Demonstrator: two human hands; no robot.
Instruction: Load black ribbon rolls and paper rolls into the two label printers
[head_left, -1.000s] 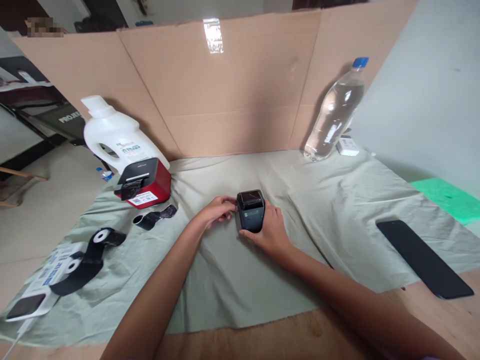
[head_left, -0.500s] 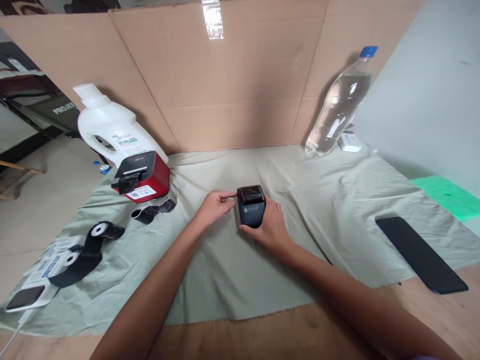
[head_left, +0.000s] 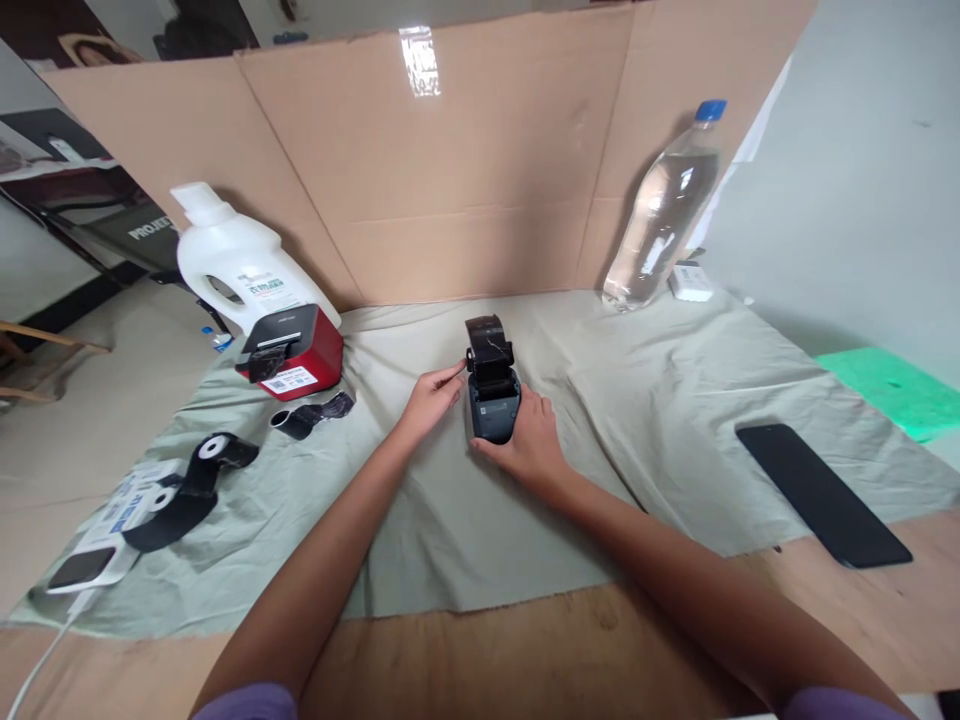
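A small black label printer point(head_left: 495, 418) stands on the cloth in front of me, its lid point(head_left: 490, 342) raised and a dark compartment showing beneath. My right hand point(head_left: 531, 440) wraps round the printer's right side and lower edge, thumb along the near edge. At the printer's upper left, my left hand point(head_left: 433, 402) reaches with its index finger to the side by the lid; the other fingers are partly curled and hold nothing. To the left lie a short black roll with a loose strip point(head_left: 309, 417) and black label rolls point(head_left: 191, 495).
A red and black printer point(head_left: 300, 355) and a white jug point(head_left: 232, 255) stand at back left. A clear bottle point(head_left: 664, 220) leans against the cardboard point(head_left: 480, 170). At right lies a black phone point(head_left: 825, 495); a white device with a cable point(head_left: 90, 565) is at left.
The small printer's lid has swung up and back, exposing the compartment. My left hand stays at its upper left side, and my right hand keeps its grip. The view has shifted slightly.
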